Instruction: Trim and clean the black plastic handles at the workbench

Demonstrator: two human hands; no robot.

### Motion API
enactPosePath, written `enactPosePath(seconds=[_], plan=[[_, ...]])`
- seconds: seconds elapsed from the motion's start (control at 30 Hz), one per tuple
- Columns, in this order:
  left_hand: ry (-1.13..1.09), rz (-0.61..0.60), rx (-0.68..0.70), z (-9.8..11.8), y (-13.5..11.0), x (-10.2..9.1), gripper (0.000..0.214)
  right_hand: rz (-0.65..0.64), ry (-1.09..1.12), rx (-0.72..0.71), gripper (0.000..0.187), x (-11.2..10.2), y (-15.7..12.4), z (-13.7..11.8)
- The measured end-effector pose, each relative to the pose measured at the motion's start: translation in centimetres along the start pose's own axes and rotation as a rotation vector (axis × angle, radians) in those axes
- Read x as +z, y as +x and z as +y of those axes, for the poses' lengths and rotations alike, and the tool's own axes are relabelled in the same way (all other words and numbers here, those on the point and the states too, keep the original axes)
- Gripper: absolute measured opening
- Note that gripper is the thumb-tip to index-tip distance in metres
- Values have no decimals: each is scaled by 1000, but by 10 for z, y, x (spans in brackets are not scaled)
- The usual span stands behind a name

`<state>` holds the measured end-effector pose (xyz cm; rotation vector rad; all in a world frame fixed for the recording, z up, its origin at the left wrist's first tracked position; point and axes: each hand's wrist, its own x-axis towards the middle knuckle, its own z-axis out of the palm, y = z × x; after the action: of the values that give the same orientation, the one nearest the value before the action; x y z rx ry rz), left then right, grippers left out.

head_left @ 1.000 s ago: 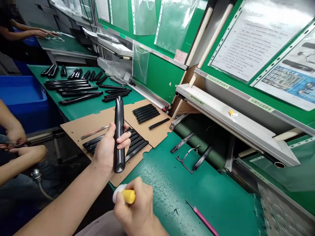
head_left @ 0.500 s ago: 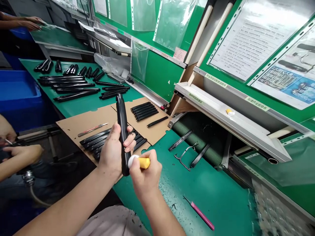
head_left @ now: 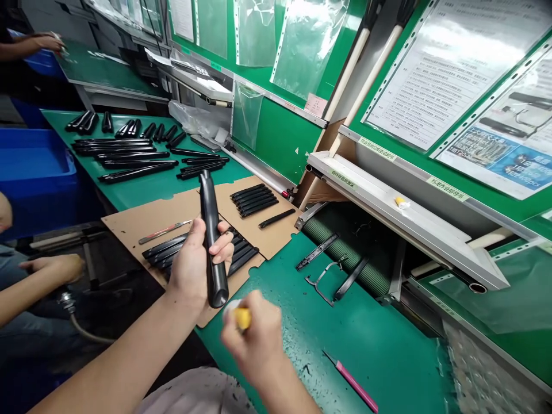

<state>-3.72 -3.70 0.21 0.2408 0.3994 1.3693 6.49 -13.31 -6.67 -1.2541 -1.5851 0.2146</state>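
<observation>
My left hand (head_left: pixel 196 261) is wrapped round a long glossy black plastic part (head_left: pixel 210 230), held upright and slightly tilted above the cardboard. Just below and right of its lower end, my right hand (head_left: pixel 256 333) is closed on a small yellow tool with a white rounded tip (head_left: pixel 242 318), blurred by motion. The tip stands apart from the black part. Behind my left hand, several like black parts (head_left: pixel 244 256) lie in a row on the cardboard sheet (head_left: pixel 280 238). Further back on it are a row of shorter black strips (head_left: pixel 253 200) and a single strip (head_left: pixel 277 218).
A pink-handled pointed knife (head_left: pixel 356 385) lies on the green table (head_left: pixel 302 328), and a red-handled one (head_left: pixel 164 232) on the cardboard. Black parts and a metal bracket (head_left: pixel 321 287) sit by the conveyor (head_left: pixel 353 253). Several black parts (head_left: pixel 133 167) lie at the back left. A co-worker's hand (head_left: pixel 56 273) is at left.
My right hand with the yellow tool has moved down, away from the black part. My left hand has turned the part slightly, so its lower end faces me. The co-worker's hands at left have moved apart.
</observation>
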Motion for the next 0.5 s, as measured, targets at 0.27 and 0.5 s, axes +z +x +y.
enactPosePath(seconds=[0.27, 0.5], plan=[[-91, -70, -164, -2, -3, -4, 37, -100, 469, 475, 22, 1, -7, -19], [17, -21, -129, -7, -15, -2, 30, 95, 421, 470, 20, -5, -5, -22]])
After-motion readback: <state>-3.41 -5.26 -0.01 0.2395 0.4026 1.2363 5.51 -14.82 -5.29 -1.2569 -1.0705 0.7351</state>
